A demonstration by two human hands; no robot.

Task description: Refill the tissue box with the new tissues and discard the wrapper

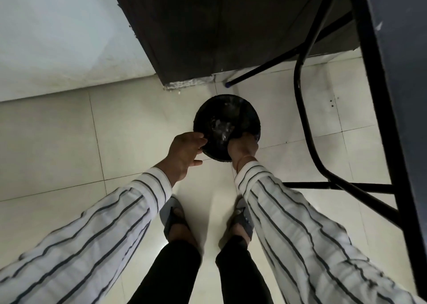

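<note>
A round black waste bin [245, 116] stands on the tiled floor below me, lined with a dark bag. My left hand [184, 155] grips the bin's near left rim, thumb outside and fingers curled over the edge. My right hand [242, 147] reaches down into the bin from the near right side, its fingers pointing inward and hidden in the dark. A crumpled clear plastic wrapper [223, 130] glints inside the bin, right at those fingertips. I cannot tell whether the fingers still hold it. The tissue box is not in view.
A dark cabinet [196, 33] rises just behind the bin. A black metal frame [305, 123] with curved legs and a dark tabletop edge [402, 95] crowd the right side. A white wall [57, 38] is at the left. My sandalled feet [175, 218] stand close below the bin.
</note>
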